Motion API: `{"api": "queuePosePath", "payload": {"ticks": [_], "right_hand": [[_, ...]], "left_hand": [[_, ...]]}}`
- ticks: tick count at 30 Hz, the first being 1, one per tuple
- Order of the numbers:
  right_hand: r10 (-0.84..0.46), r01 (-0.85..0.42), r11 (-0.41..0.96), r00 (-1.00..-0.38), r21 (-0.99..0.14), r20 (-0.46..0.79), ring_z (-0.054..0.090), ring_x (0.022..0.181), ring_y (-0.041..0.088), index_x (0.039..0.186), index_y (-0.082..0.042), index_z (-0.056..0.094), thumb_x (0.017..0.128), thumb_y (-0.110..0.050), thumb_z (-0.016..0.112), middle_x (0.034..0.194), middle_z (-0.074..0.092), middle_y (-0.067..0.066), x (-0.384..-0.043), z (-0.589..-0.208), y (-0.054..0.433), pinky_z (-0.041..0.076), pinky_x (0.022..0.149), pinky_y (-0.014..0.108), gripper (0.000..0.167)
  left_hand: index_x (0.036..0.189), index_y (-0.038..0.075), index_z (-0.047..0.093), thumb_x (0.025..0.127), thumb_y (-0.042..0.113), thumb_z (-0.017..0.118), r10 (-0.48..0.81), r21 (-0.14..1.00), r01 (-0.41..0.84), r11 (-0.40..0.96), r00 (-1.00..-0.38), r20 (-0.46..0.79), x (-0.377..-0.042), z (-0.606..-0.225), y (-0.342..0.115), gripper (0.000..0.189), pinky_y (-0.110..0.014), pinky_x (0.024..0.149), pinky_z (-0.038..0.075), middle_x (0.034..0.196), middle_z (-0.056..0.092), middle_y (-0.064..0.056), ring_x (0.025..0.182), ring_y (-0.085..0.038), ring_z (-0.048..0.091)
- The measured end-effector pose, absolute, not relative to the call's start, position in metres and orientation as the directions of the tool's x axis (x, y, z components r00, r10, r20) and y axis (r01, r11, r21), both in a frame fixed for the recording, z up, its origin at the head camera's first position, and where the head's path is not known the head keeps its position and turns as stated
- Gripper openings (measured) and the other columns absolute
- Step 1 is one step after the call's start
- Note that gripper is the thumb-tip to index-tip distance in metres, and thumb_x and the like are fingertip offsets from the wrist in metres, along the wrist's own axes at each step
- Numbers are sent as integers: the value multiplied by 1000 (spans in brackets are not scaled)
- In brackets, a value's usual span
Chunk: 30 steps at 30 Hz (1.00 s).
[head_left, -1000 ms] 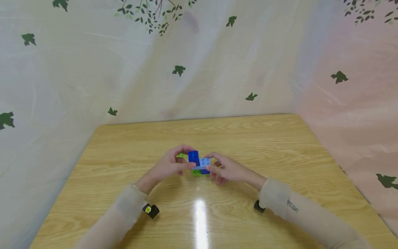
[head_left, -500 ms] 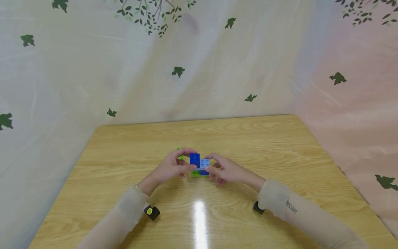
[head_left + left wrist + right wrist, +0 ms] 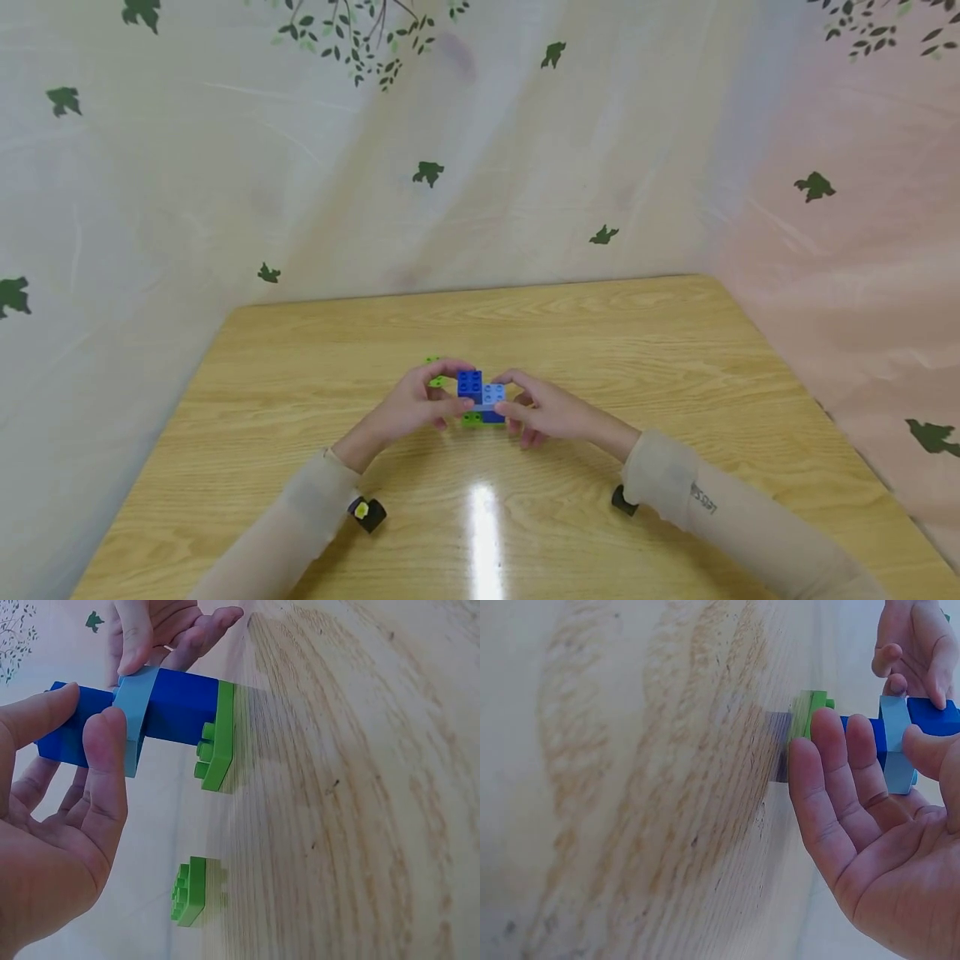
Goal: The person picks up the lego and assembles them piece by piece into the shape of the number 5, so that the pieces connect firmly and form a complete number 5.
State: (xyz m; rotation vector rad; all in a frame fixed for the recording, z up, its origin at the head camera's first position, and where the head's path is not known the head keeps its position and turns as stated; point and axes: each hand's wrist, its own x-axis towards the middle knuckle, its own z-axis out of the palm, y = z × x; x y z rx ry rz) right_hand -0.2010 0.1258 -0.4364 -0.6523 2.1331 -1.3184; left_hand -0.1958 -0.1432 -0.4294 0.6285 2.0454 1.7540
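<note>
A small stack of toy building bricks stands at the table's middle: a green brick (image 3: 218, 754) at the bottom, a dark blue brick (image 3: 182, 706) over its right part, a light blue brick (image 3: 493, 393) above that, and an upper dark blue brick (image 3: 470, 382) on the light blue one's left side. My left hand (image 3: 406, 403) pinches the upper dark blue brick between thumb and fingers. From the other side my right hand (image 3: 554, 406) holds the light blue brick, thumb in front and index finger behind. Its lower fingers (image 3: 824, 775) lie beside the bottom bricks.
A separate green brick (image 3: 189, 892) lies on the table just beyond my left hand, partly hidden by it in the head view. The wooden table (image 3: 600, 333) ends at a fabric backdrop (image 3: 510, 217) printed with birds and leaves.
The upper dark blue brick was tilted one second ago and now sits level, slightly lower. My left hand came down a little with it, and my right hand stayed nearly still.
</note>
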Motion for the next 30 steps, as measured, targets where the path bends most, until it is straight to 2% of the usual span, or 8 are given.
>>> {"api": "queuePosePath", "payload": {"ticks": [8,13,18,25,30], "right_hand": [[-663,-138,400,-726,-906,-182,69,65,31,146,-16,43,106,-36,55,75,66,12,-204,-436,126,61,58,46,45],[-654,-136,409,-734,-902,-186,69,65,31,146,-17,44,106,-37,56,75,66,14,-204,-436,125,61,58,45,47],[-650,-157,427,-738,-890,-182,68,64,30,146,-18,45,106,-37,56,73,66,13,-201,-437,125,60,57,43,46],[-645,-162,437,-743,-885,-182,68,64,29,147,-19,45,106,-37,56,72,66,12,-200,-437,125,60,57,43,46],[-643,-162,438,-744,-884,-182,68,65,31,147,-18,44,106,-37,55,73,67,13,-200,-435,125,60,58,44,46]], "left_hand": [[141,15,54,98,14,70,553,983,118,139,-833,22,-197,-429,-143,46,-48,63,60,128,53,-16,86,-49,66],[139,14,55,97,11,71,566,983,125,133,-824,28,-198,-432,-143,45,-48,64,60,127,52,-17,81,-47,65],[137,10,54,97,11,71,578,983,129,130,-815,31,-196,-433,-143,43,-50,65,60,127,52,-17,84,-49,66],[137,12,54,97,11,70,586,984,131,124,-810,34,-195,-434,-144,42,-53,67,60,127,52,-16,87,-50,66],[137,13,54,98,9,69,590,979,152,139,-806,41,-195,-436,-144,43,-51,66,60,119,60,-14,86,-49,67]]}}
